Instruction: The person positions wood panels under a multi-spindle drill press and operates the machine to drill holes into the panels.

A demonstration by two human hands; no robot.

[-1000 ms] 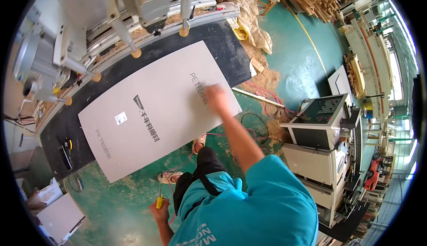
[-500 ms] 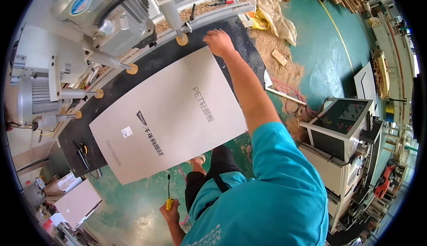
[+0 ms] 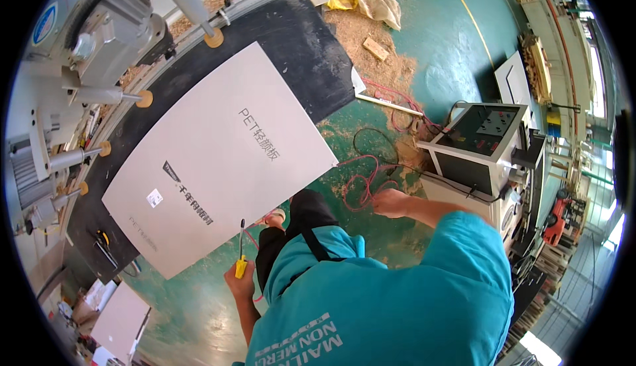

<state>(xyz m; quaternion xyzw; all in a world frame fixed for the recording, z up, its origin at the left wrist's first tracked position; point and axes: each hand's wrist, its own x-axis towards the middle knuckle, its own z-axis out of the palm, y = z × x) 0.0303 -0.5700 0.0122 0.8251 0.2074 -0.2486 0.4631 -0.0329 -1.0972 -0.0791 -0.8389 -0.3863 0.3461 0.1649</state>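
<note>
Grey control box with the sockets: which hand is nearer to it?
Right. The right hand hangs just left of the control box, by the red cables. The left hand, gripping a yellow-handled screwdriver, is far off.

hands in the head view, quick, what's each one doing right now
Left hand: closed around a yellow-handled screwdriver, blade pointing up toward the white board.
Right hand: holds nothing; whether its fingers are open cannot be told.

The person wears a teal short-sleeved shirt — white lettering low on it. Dark trousers show at frame centre — a dark strap crosses the shirt.
</note>
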